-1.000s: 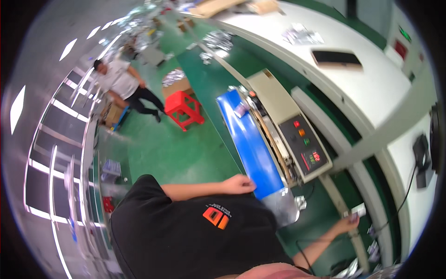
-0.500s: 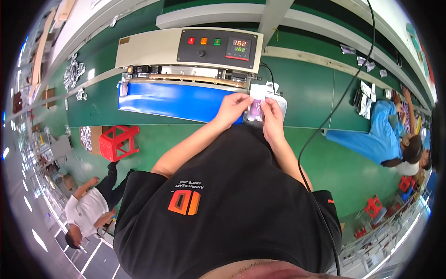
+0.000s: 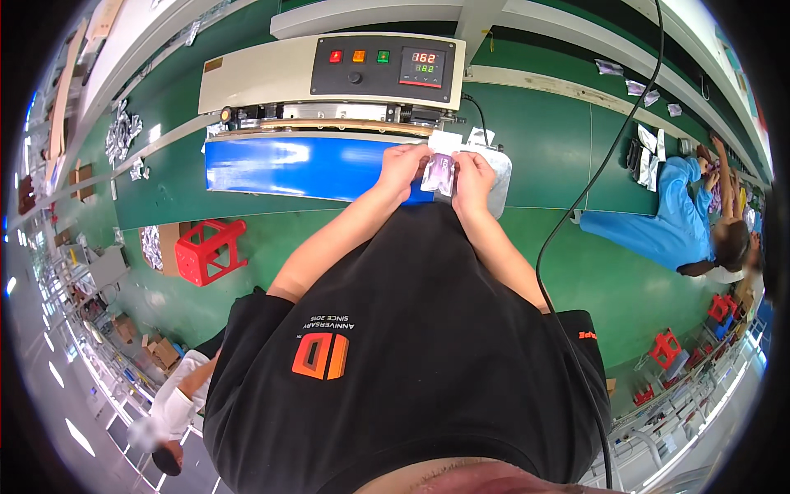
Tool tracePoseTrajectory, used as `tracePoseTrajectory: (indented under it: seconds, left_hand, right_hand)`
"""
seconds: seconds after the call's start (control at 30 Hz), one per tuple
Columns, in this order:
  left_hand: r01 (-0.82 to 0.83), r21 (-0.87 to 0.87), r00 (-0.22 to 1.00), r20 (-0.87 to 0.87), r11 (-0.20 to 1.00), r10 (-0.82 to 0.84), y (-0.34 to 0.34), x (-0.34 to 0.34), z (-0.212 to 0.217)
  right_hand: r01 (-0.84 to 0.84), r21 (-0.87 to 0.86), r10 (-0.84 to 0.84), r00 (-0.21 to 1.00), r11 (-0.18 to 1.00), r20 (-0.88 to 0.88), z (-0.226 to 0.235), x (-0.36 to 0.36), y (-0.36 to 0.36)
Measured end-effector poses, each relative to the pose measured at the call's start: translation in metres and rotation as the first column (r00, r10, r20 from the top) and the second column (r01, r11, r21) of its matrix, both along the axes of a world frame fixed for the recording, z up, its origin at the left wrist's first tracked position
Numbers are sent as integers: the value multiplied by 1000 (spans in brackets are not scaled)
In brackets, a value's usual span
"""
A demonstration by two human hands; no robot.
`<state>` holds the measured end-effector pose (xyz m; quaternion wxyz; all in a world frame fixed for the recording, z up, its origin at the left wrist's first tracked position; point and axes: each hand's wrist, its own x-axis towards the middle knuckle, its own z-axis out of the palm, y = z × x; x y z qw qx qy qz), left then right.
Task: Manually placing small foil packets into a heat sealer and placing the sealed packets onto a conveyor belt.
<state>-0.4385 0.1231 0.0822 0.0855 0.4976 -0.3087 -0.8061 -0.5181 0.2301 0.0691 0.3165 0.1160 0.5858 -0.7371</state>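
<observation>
A small purple and silver sachet is held upright between my two hands, its white top toward the sealing machine. My left hand pinches its left edge, and my right hand pinches the right one. Both are at the right end of the blue conveyor belt. Behind the belt stands the beige band sealer, with a dark control panel, coloured buttons and a lit display. A silvery rounded plate lies partly behind my right hand.
A black cable hangs across the right side. Silver pouches lie on the green table near a co-worker in blue. Crumpled foil is at the far left. A red stool stands below left, beside a carton.
Both hands have shifted slightly left with the sachet, and more of its purple face shows. The person in white at lower left appears lower and partly hidden behind my sleeve.
</observation>
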Motion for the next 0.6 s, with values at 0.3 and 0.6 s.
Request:
tracePoseTrajectory:
  seconds: [0.3, 0.6]
  left_hand:
    - [41, -22, 999, 9, 999, -41, -13, 7, -7]
    - [-91, -127, 996, 8, 988, 92, -44, 45, -15]
  right_hand:
    - [-65, 44, 61, 995, 997, 85, 3, -1, -10]
    - [-266, 29, 261, 958, 964, 123, 0, 20, -47]
